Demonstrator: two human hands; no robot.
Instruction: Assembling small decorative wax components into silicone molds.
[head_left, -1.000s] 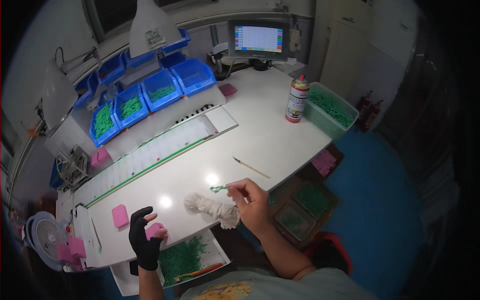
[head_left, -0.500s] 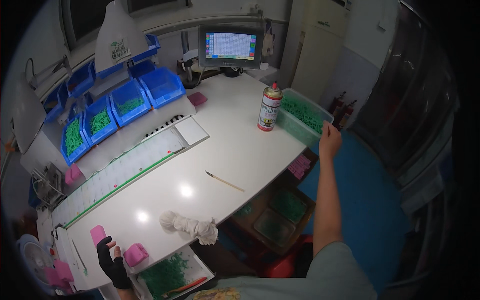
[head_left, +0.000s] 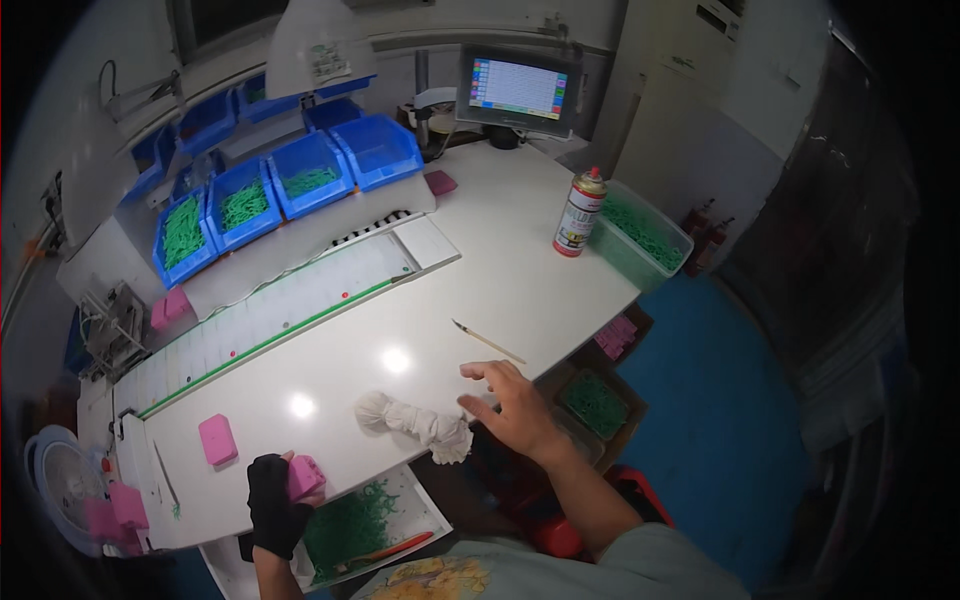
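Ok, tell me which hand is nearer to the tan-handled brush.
Right. The right hand is open just below the brush in the picture; the left hand is farther off, lower left, gripping a pink block.

Glossy tabletop (head_left: pixel 500 235), rough wrinkled cloth (head_left: pixel 415 424), smooth matt block (head_left: pixel 304 476), plastic bins (head_left: pixel 375 160).

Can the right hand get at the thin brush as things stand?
Probably yes: the right hand is open and looks empty, and the thin brush lies just beyond it on the white table, with nothing visible between them.
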